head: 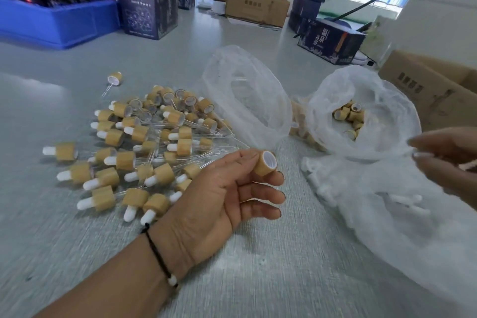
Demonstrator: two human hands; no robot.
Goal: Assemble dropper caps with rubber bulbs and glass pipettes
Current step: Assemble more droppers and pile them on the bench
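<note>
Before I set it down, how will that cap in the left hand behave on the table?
The cap is a short cylinder, so on its side it will probably roll. Held by fingertips alone, it seems light. It looks rigid, unlikely to crush.

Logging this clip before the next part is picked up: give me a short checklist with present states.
1. Cap in hand: ok. The left hand pinches a bamboo cap with its fingertips, white liner facing up.
2. Bulb fitted in that cap: not ok; none shows.
3. Right hand free for a part: cannot tell; it is at the edge of the cap bag, its grip blurred.
4. Bulb supply in reach: ok. The bulb bag lies near the right hand.
5. Finished pile kept apart: ok, left of the bags.
</note>
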